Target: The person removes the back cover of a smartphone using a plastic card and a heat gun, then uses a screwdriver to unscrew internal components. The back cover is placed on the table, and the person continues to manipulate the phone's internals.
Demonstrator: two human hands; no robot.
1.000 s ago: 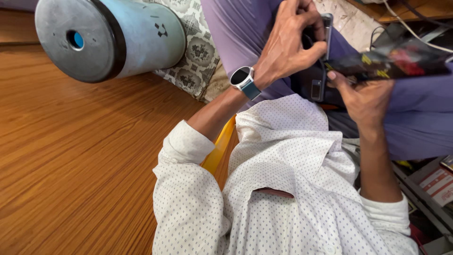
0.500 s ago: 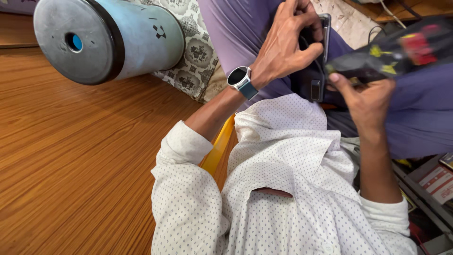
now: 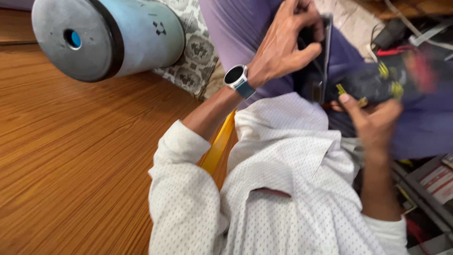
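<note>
A thin, stiff dark case [image 3: 317,71] is pinched at its edge by the closed left hand [image 3: 283,45], while a blurry black tool [image 3: 377,82], likely hard and light, is gripped underneath by the curled right hand [image 3: 375,125].

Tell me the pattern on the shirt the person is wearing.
The shirt is white with a fine pattern of small dark dots; the head view, the only one, shows it clearly across sleeve and chest.

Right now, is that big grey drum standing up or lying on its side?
On its side: the grey drum lies on the wooden floor, round end with blue hole facing the camera.
</note>
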